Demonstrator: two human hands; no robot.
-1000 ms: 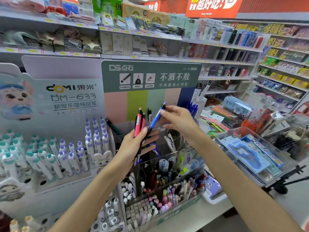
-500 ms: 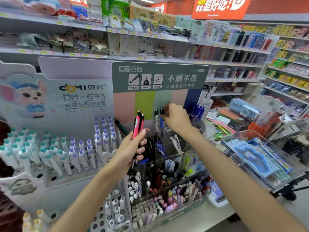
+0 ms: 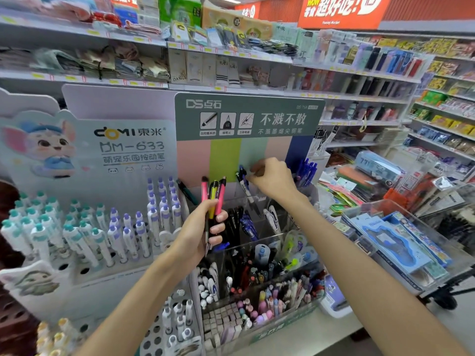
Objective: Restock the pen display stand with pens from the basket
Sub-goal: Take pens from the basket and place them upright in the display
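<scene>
Right hand [image 3: 273,179] is now at the back row of the clear pen display stand [image 3: 257,242], under the striped backboard. A second ago it carried the blue pen [image 3: 243,179] slanted in mid-air, above the left hand. Now the pen stands nearly upright, its lower end down among the pens in a rear compartment, and the fingers pinch its top. Not let go yet.

Left hand [image 3: 205,227] grips a small bundle of pens [image 3: 213,199], pink and yellow-black, tips down, held just in front of the stand. Position about the same as before.

Reading: one pen is as good as placed; release is the remaining bit of this step. The bundle in the left hand is the next stock to sort, likely one pen at a time by colour. I cannot make out which compartment wall the blue pen sits behind. A clear bin of stationery [image 3: 401,242] is at right; whether that is the basket, I cannot tell.
</scene>
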